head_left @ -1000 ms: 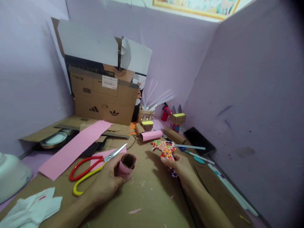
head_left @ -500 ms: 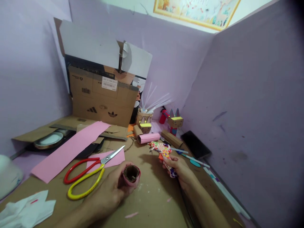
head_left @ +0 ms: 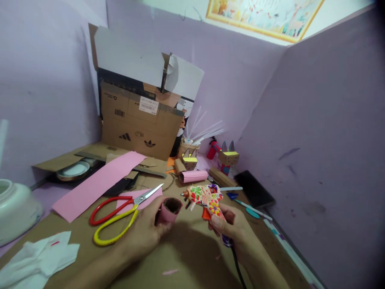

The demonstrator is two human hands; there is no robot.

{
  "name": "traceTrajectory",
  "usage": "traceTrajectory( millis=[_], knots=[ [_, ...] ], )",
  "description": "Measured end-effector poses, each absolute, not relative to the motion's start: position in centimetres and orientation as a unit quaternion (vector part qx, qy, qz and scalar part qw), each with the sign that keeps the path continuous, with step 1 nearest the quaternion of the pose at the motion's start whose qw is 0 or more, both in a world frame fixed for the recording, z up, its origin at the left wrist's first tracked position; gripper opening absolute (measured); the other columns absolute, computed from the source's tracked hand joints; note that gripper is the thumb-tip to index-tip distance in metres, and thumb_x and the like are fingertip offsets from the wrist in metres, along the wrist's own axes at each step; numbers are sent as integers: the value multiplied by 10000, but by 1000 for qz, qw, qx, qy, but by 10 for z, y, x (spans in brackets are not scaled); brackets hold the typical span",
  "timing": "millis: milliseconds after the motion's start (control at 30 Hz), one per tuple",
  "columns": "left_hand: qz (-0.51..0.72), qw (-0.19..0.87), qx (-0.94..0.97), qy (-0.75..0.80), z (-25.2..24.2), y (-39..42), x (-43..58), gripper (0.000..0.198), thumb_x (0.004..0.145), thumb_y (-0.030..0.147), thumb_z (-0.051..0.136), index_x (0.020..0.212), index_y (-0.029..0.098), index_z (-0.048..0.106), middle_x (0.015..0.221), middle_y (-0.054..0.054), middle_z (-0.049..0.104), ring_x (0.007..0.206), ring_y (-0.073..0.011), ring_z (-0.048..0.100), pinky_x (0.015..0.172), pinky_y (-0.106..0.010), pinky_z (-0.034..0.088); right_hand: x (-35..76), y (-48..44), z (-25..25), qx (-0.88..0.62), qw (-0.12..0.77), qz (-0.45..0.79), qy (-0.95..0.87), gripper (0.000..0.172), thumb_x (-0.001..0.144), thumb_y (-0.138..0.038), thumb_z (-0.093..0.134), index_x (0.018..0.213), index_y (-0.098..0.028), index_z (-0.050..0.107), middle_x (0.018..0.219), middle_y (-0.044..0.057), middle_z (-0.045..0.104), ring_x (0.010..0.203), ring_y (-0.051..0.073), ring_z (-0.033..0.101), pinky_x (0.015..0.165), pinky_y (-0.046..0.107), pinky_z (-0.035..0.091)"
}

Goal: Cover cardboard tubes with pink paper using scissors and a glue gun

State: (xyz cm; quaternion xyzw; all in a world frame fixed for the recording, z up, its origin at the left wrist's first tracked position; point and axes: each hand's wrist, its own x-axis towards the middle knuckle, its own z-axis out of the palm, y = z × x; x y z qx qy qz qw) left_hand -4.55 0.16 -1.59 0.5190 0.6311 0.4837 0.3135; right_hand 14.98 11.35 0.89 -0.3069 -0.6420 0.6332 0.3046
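Observation:
My left hand [head_left: 144, 235] is closed around a cardboard tube wrapped in pink paper [head_left: 169, 210], its open end turned toward the right. My right hand [head_left: 230, 228] grips a glue gun with a colourful flower pattern [head_left: 206, 197]. The gun is raised off the cardboard work surface [head_left: 192, 257]. Its nozzle points left and sits just to the right of the tube's open end. A dark cord runs down from the gun's handle.
Red-and-yellow scissors [head_left: 120, 210] lie left of the tube on pink paper. A long pink strip [head_left: 96, 184], a cardboard box [head_left: 136, 122], another pink roll [head_left: 192, 176], small cardboard cat figures [head_left: 228, 156], a phone [head_left: 254, 188], white tissue [head_left: 36, 259] and a white bowl [head_left: 15, 208] surround the spot.
My right hand lifted the glue gun off the surface and swung its nozzle toward the tube. My left hand tilted the tube's open end toward the gun.

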Motion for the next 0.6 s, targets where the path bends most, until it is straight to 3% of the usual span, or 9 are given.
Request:
traceTrajectory(
  millis=[367,600],
  knots=[
    [523,308,517,604,-17,5,-47,361,777,233,612,1129,231,531,1155,-49,623,1074,-246,585,950,-389,439,151,109,16,-309,289,588,-689,360,618,-511,716,661,-160,648,565,-13,548,493,105,395,482,222,308],
    [506,276,530,621,-17,0,-51,320,800,247,581,1118,254,537,1134,-40,619,1061,-237,584,917,-375,457,154,114,13,-288,287,548,-731,324,667,-451,711,760,-142,686,603,-10,554,533,113,415,504,220,318]
  ],
)
